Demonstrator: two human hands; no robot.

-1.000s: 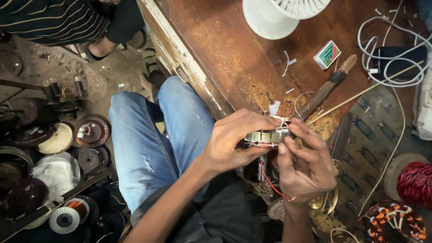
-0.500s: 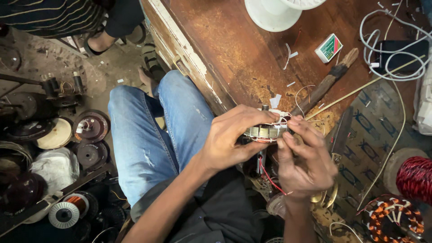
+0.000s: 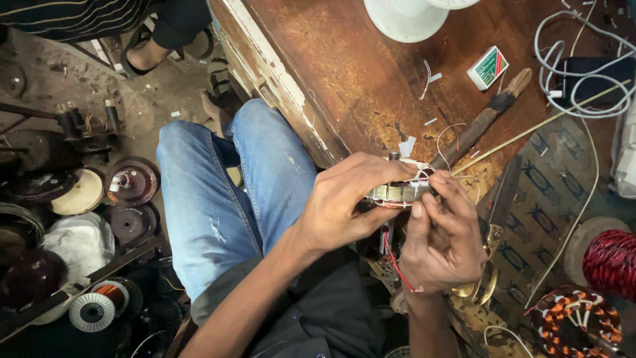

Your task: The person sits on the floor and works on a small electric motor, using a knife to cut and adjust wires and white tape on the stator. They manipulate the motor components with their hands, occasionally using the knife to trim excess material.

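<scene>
Head view shows the left hand (image 3: pixel 348 209) wrapped around a small motor core (image 3: pixel 397 192), its grip clamped tight, so the core stays steady just over the edge of the brown bench (image 3: pixel 351 86). Right hand (image 3: pixel 444 242) has its fingertips pinched together on the thin wires at the core's end, likely because such small wires need careful fingers. I count two hands, one core in them, one red wire (image 3: pixel 396 262) hanging under it, one red spool (image 3: pixel 611 262) and one small box (image 3: pixel 488 67) on the bench.
</scene>
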